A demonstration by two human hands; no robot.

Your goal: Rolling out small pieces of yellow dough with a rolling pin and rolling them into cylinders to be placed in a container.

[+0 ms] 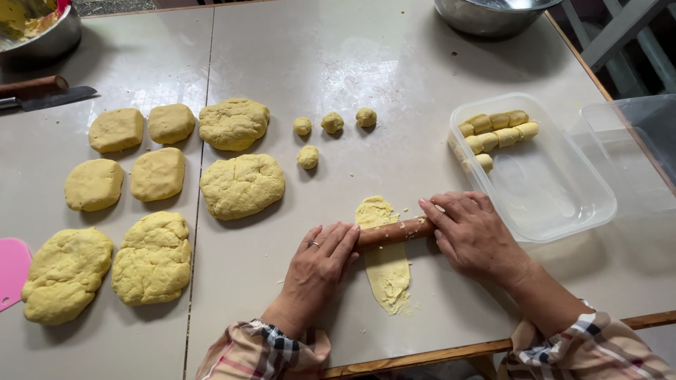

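Note:
A thin wooden rolling pin (394, 231) lies across a long flattened strip of yellow dough (386, 264) near the table's front edge. My left hand (320, 264) rests palm down on the pin's left end, fingers spread flat. My right hand (470, 232) presses flat on its right end. The dough strip runs from above the pin to well below it. Several small dough balls (332, 123) sit further back.
Several large and medium lumps of yellow dough (241, 184) cover the left half of the table. A clear plastic box (563, 204) with rolled dough pieces stands right, its lid (634, 141) beside it. A knife (42, 95), two metal bowls (486, 15) and a pink scraper (13, 271) lie around.

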